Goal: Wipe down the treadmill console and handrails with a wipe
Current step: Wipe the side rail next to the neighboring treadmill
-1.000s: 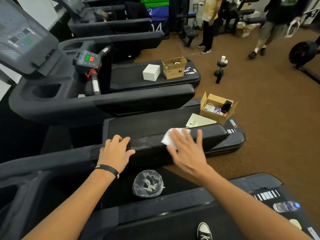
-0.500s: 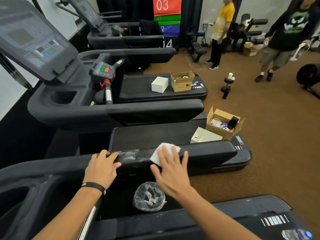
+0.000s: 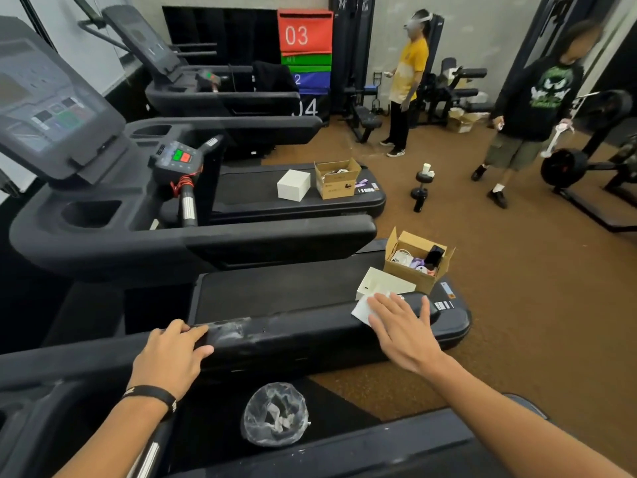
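Since half a second ago, the right hand [image 3: 401, 331] has slid the white wipe [image 3: 362, 309] from the middle of the black handrail [image 3: 296, 334] out to its far end. The hand lies flat on the wipe, fingers [image 3: 381, 310] spread apart, covering most of it; only one corner shows. The left hand [image 3: 170, 362] rests at the near end of the handrail, fingers together and curled over its top edge, with a black wristband [image 3: 151, 395] on the wrist. Between the two hands the handrail shows pale, smeared streaks.

Below the handrail, a crumpled clear plastic bag [image 3: 275, 419] holds something white that is hard to make out. Just beyond the far end of the handrail, on the next treadmill's belt, sit a flat cream box [image 3: 382, 286] and an open cardboard box [image 3: 418, 260] of small, unclear items. The console [image 3: 51, 108] of that treadmill, up and left of the handrail, is blurred and cut off by the frame edge. Beyond lies brown gym floor [image 3: 517, 305], where two people stand, well apart from the handrail.
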Demonstrator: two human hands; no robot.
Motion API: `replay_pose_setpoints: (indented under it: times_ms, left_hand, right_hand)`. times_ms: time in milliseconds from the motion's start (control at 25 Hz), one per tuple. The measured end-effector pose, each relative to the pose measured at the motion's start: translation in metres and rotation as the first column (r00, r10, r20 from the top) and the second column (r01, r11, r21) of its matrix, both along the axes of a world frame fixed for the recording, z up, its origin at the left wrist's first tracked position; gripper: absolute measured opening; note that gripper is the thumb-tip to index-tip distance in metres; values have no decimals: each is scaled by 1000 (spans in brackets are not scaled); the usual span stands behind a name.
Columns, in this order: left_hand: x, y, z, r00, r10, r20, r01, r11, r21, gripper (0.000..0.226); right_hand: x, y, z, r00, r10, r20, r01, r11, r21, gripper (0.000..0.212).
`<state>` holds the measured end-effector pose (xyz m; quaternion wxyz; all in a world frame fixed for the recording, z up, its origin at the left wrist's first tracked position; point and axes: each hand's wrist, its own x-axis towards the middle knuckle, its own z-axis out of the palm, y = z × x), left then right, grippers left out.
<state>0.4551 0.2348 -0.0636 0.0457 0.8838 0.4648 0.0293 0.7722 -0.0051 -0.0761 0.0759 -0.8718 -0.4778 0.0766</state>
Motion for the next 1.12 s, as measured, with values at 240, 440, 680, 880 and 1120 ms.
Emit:
replay_pose_setpoints:
  times_ms: [240, 440, 680, 880, 1120]
  left_hand:
    - [2, 7, 0, 1000, 22, -5, -22, 999, -23, 44]
    - [6, 7, 2, 999, 33, 38, -31, 999, -38, 42]
    - [10, 1, 6, 994, 99, 50, -96, 994, -57, 40]
    - [9, 3, 5, 993, 113, 37, -111, 993, -44, 40]
    - [11, 4, 3, 990, 140, 12, -139, 990, -37, 40]
  right_hand:
    - [0, 30, 7, 998, -45, 35, 46, 998, -49, 64]
    - [-14, 57, 1, 987, -120, 108, 132, 985, -114, 85]
    - [-44, 109, 7, 985, 167, -54, -173, 972, -157, 94]
    - [-76, 155, 21, 901, 329, -284, -398, 887, -235, 92]
    - [35, 95, 21, 924, 255, -286, -348, 870, -349, 92]
